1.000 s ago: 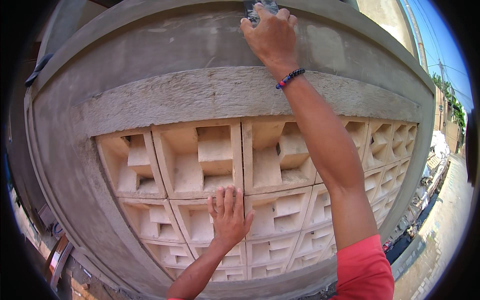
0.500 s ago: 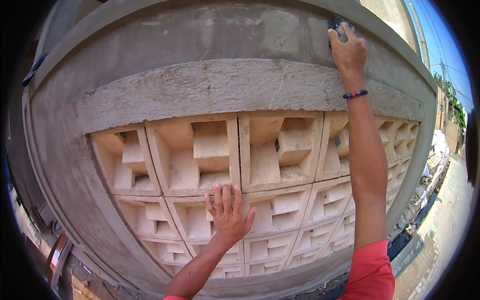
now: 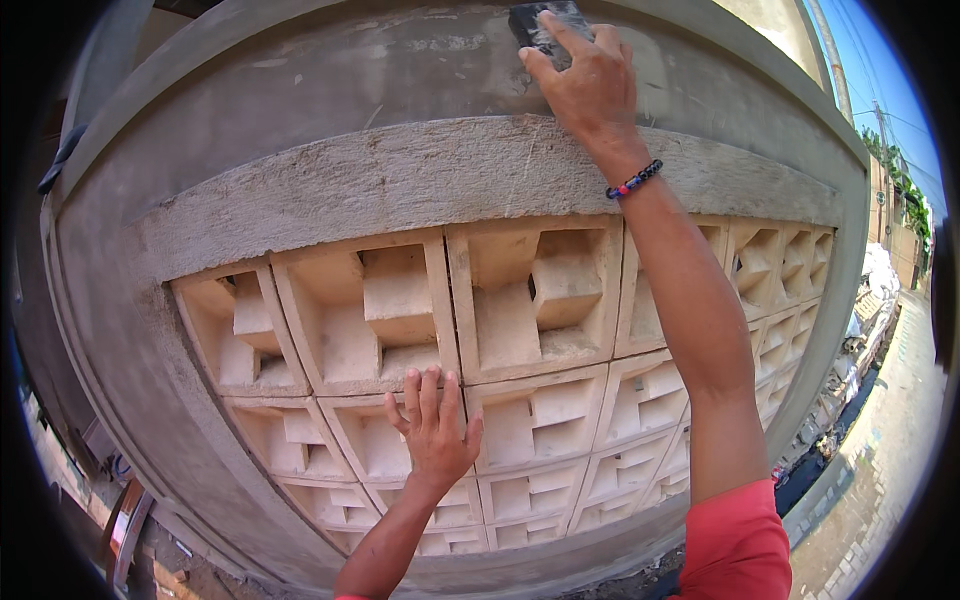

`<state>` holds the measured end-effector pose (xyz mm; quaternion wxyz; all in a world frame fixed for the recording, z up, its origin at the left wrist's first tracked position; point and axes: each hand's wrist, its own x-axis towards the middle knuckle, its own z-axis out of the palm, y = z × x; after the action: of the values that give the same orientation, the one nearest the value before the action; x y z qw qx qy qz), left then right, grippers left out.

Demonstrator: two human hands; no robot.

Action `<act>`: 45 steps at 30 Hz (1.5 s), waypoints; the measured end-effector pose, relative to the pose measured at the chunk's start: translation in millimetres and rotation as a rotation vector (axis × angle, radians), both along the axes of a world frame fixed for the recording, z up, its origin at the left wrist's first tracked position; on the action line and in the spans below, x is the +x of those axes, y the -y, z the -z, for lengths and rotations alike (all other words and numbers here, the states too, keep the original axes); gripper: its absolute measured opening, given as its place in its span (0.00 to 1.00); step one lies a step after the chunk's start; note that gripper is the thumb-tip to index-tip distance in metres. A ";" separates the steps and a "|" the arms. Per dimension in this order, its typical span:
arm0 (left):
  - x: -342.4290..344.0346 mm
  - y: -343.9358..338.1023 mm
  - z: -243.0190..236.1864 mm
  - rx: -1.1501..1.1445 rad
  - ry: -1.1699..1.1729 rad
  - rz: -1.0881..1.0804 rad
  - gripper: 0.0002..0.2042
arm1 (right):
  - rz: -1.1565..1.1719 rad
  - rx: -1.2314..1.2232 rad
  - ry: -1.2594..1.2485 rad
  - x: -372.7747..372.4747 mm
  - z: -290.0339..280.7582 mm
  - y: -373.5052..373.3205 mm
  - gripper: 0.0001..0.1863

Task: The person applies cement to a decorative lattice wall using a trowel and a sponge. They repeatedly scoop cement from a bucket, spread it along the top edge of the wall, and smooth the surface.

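My right hand (image 3: 588, 80) grips a dark, whitish-smeared rectangular block (image 3: 550, 22) against the smooth grey plaster band (image 3: 330, 75) near the top of the wall. A rough grey concrete strip (image 3: 350, 170) runs below that band. Cream breeze blocks (image 3: 520, 420) with stepped cavities fill the framed opening underneath. My left hand (image 3: 435, 430) is open, its spread fingertips resting on the seam between two rows of these blocks, left of centre.
A raised grey moulding (image 3: 850, 260) borders the panel. At the right are a pale paved path (image 3: 880, 440), piled white sacks and rubble (image 3: 875, 280) beside a dark drain, and utility poles with wires. Loose boards and debris (image 3: 125, 520) lie at the lower left.
My right hand with the dark block moved right along the plaster band, then back leftward. My left hand stays at the block seam, shifting slightly left in the view.
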<state>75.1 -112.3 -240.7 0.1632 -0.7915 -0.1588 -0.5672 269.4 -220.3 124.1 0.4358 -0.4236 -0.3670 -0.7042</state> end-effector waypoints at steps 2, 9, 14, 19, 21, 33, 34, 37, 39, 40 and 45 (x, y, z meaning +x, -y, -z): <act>3.7 5.4 -4.5 -0.015 -0.013 0.041 0.35 | 0.041 0.092 -0.154 62.0 -5.5 52.8 0.24; 6.8 11.6 -6.2 -0.077 0.001 0.065 0.35 | 0.017 0.114 -0.135 15.0 10.9 7.1 0.25; -3.7 11.2 -5.6 -0.060 -0.019 -0.020 0.35 | -0.033 -0.072 0.097 -18.7 14.8 -12.4 0.23; 10.2 20.8 -9.8 -0.113 -0.010 0.116 0.34 | -0.003 0.133 -0.122 32.5 9.3 29.7 0.23; 14.1 18.6 -8.6 -0.106 0.005 0.093 0.34 | -0.008 0.102 -0.045 -11.0 17.9 -9.1 0.23; 5.3 12.1 -6.7 -0.020 0.003 -0.030 0.32 | 0.024 0.145 -0.230 130.2 10.9 96.1 0.25; 5.9 14.1 -8.2 -0.025 0.005 -0.030 0.32 | 0.036 0.172 -0.324 162.3 8.8 124.6 0.26; 9.4 21.1 -9.1 -0.048 0.014 -0.018 0.32 | 0.066 0.241 -0.582 202.4 4.7 167.7 0.26; 11.5 21.9 -9.0 -0.056 0.031 -0.009 0.32 | 0.053 0.240 -0.595 202.3 3.5 165.9 0.26; 14.3 21.8 -9.1 -0.053 0.041 -0.013 0.32 | 0.034 0.215 -0.532 179.1 9.1 146.9 0.26; 15.8 16.6 -4.2 -0.032 0.092 -0.060 0.30 | 0.020 0.062 -0.118 79.0 37.1 66.3 0.23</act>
<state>90.9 -128.9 -236.5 0.1602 -0.7621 -0.1988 -0.5951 348.3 -286.7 87.0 0.4625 -0.4545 -0.3144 -0.6934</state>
